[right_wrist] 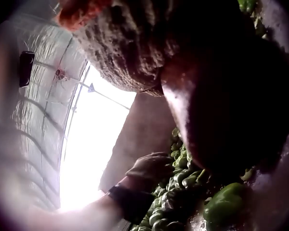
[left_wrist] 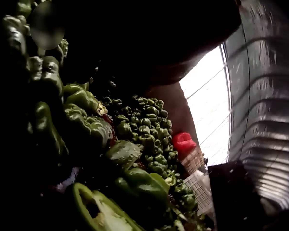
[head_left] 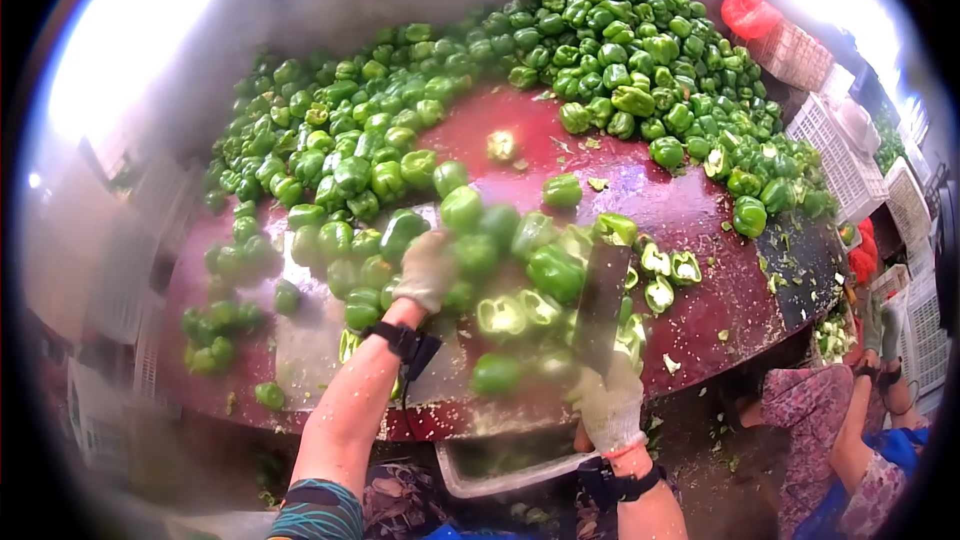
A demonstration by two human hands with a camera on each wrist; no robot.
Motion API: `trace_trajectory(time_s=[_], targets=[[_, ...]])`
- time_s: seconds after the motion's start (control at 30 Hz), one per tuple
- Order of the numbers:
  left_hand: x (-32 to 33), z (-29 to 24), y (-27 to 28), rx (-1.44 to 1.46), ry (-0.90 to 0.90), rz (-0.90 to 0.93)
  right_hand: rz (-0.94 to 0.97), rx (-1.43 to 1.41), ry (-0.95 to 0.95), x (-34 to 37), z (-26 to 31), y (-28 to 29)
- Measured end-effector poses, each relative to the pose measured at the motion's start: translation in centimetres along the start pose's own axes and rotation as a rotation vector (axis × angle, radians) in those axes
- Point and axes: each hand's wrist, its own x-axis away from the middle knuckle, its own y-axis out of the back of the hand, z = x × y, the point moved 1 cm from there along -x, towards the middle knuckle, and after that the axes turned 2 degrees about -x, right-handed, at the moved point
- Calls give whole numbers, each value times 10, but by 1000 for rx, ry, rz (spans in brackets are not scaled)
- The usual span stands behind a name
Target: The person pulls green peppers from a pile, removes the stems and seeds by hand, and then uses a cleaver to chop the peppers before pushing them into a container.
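Observation:
In the head view my gloved right hand (head_left: 610,405) grips a broad-bladed cleaver (head_left: 602,305), its dark blade pointing away from me over the table. A whole green bell pepper (head_left: 556,273) lies just left of the blade, and cut pepper halves (head_left: 502,316) lie nearer me. My gloved left hand (head_left: 425,272) reaches in among whole bell peppers, close beside a dark green pepper (head_left: 403,232); I cannot tell whether its fingers hold one. The right wrist view shows that left hand (right_wrist: 151,166) over the peppers. A cut pepper (left_wrist: 103,211) shows in the left wrist view.
Large heaps of bell peppers (head_left: 620,50) cover the far side of the red table (head_left: 690,340). A white bin (head_left: 520,485) stands below the near edge. White crates (head_left: 840,155) line the right, where another person's patterned clothing (head_left: 810,420) shows.

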Motion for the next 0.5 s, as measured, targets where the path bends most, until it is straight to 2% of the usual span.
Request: trace_trajectory(time_s=[0.03,0.07,0.13,0.17,0.2,0.3,0.4,0.43,0.5], targets=[[-4,-24,-2,-176,-31,77,3,-6,-12,-2,0,-1],[-14,-52,-2,-247,90,274,5,-11,-27,-3,0,-2],[-27,-61,-30,-496,169,487,19,1,7,-8,3,-1],[-25,-60,-41,-521,184,510,22,9,24,-8,4,0],[-21,-65,-53,-627,168,443,22,15,44,-9,3,2],[-19,-64,-58,-633,143,369,33,21,80,-11,-9,5],[-18,-65,-49,-549,132,336,11,-60,113,-12,-20,4],[-14,-77,-41,-546,123,272,8,-61,110,-10,-20,7],[-12,-63,-33,206,324,324,9,-36,91,-7,-15,13]])
